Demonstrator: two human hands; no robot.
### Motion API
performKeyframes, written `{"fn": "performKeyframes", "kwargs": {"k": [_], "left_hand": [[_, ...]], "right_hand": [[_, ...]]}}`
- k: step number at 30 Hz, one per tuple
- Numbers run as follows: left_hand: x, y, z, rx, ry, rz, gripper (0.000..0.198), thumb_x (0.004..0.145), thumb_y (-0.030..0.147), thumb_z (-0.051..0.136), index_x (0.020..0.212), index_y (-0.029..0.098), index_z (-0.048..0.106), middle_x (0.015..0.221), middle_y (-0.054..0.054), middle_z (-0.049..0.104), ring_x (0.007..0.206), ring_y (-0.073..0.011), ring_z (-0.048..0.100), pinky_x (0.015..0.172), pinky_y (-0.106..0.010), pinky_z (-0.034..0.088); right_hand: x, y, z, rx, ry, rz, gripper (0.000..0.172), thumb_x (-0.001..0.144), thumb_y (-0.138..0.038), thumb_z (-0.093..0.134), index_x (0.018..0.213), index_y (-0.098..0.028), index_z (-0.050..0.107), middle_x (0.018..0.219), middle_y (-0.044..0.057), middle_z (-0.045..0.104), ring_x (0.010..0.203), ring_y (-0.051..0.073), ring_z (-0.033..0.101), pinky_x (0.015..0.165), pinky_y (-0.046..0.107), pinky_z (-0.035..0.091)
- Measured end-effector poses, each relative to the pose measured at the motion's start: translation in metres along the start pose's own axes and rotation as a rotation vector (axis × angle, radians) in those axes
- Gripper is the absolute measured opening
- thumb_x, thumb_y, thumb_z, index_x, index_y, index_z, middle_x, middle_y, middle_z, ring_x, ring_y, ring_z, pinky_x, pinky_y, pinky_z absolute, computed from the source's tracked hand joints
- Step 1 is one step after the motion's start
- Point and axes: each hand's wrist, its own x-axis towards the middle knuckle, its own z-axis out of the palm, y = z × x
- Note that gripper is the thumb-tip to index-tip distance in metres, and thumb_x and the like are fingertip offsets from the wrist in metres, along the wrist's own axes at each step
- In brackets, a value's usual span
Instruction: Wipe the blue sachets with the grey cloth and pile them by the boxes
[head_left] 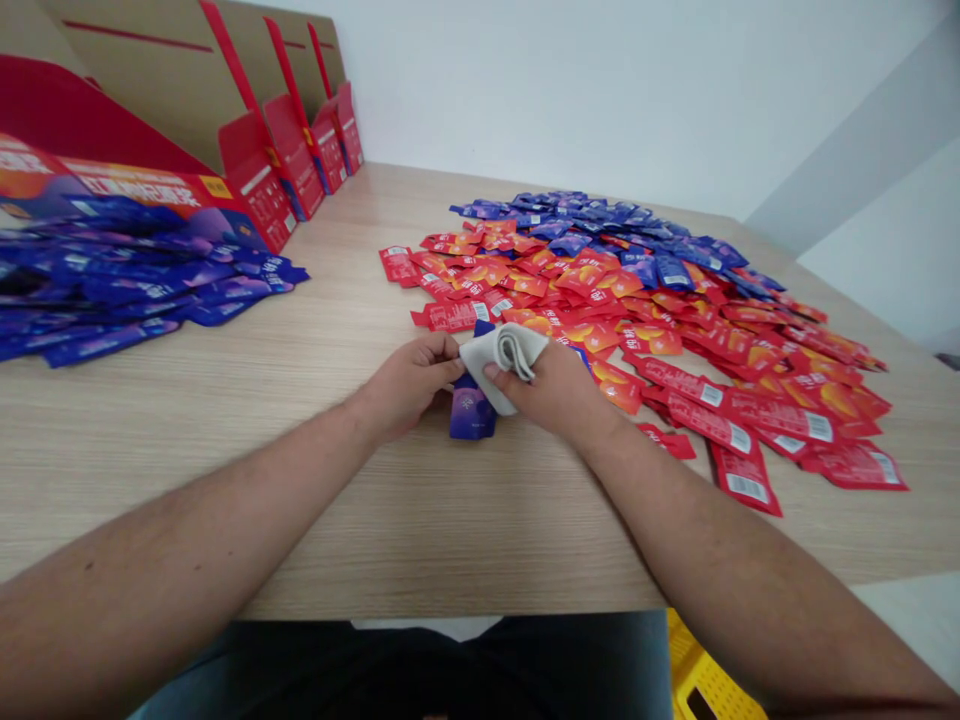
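Both hands meet over the middle of the table. My left hand [414,385] pinches the left side of a blue-purple packet [472,412], thumb on top. My right hand [555,385] is closed on a folded light grey cloth [484,354], which lies over the packet's upper part and hides much of it. The packet's lower end points toward me. Just behind and to the right of my right hand lie red-orange packets [592,275].
Blue packets [142,275] are heaped at the left, before open red cardboard boxes [259,195]. More blue packets [592,215] lie behind the red spread. The wooden table [465,540] ends near my lap; a yellow crate [712,680] stands below its right front edge.
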Motion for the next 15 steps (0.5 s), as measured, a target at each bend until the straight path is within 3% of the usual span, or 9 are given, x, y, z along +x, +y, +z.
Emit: {"fn": "performKeyframes", "kwargs": {"k": [2,6,10,15], "left_hand": [[0.0001,-0.0001,-0.0003,-0.015,0.004,0.006,0.025,0.073,0.021,0.075,0.074,0.019,0.051,0.063,0.004,0.058,0.055,-0.0109,0.055,0.052,-0.023,0.046],[0.0004,-0.0003,-0.0004,-0.009,-0.011,0.014,0.027,0.069,0.02,0.08,0.074,0.018,0.054,0.066,0.003,0.06,0.057,-0.0108,0.056,0.054,-0.022,0.046],[0.0001,-0.0002,0.0,0.002,0.002,0.005,0.024,0.073,0.02,0.075,0.073,0.018,0.052,0.064,0.003,0.059,0.055,-0.0108,0.055,0.053,-0.022,0.045],[-0.0001,-0.0006,0.0008,-0.003,0.01,0.01,0.026,0.07,0.016,0.078,0.074,0.018,0.053,0.064,0.004,0.058,0.055,-0.0097,0.054,0.052,-0.02,0.044]], "right_hand": [[0.0004,-0.0002,-0.0004,-0.009,0.03,0.037,0.027,0.092,-0.038,0.061,0.111,-0.021,0.071,0.102,0.009,0.075,0.094,0.027,0.069,0.082,0.039,0.053],[-0.0001,-0.0028,-0.0011,0.029,-0.016,-0.047,0.026,0.091,-0.041,0.064,0.106,-0.022,0.07,0.099,0.008,0.075,0.093,0.026,0.069,0.081,0.038,0.053],[-0.0007,-0.0052,-0.0017,0.008,0.03,0.036,0.024,0.093,-0.037,0.061,0.108,-0.023,0.07,0.098,0.008,0.076,0.089,0.026,0.068,0.08,0.038,0.053],[-0.0025,-0.0079,-0.0007,0.055,-0.06,-0.099,0.02,0.09,-0.038,0.065,0.102,-0.022,0.069,0.097,0.007,0.074,0.091,0.024,0.068,0.083,0.036,0.053]]}}
